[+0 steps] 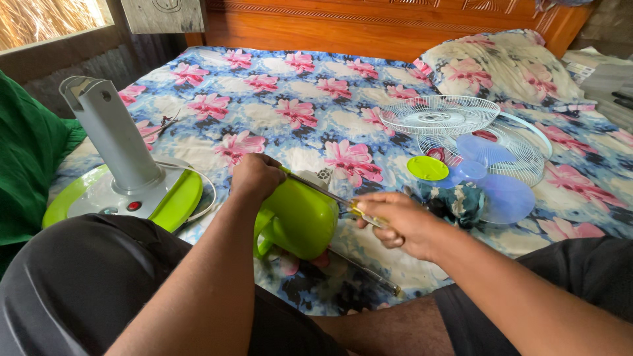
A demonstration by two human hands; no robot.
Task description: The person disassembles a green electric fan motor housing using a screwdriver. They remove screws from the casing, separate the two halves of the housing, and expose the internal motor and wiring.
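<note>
Person is sitting cross-legged on a bed (310,99) covered with a blue sheet printed with pink flowers, working over the lap. Left hand (256,175) is gripping the top of a lime-green motor housing (297,217), fingers curled over its far edge, steadying it just above the sheet between the knees. Right hand (395,221) is closing around the yellow handle of a screwdriver (330,193), thumb and fingers wrapped tight; the shaft is running left toward the housing's upper face, tip lying near the left hand. A thin metal rod (366,270) is lying on the sheet below the housing, angling toward the right knee. To the left, a fan base (125,191), lime and grey with a red button, is standing with its grey column tilting up; a white cord is looping round its rim. To the right, two white wire guards (455,125) are lying overlapped, a translucent blue blade (491,184) resting against them, and a small lime cap (427,168) sitting just beside. A dark patterned cloth (455,201) is bunching behind the right hand. A floral pillow (501,66) is leaning against the wooden headboard (369,26). Green fabric (26,158) is showing at far left.
</note>
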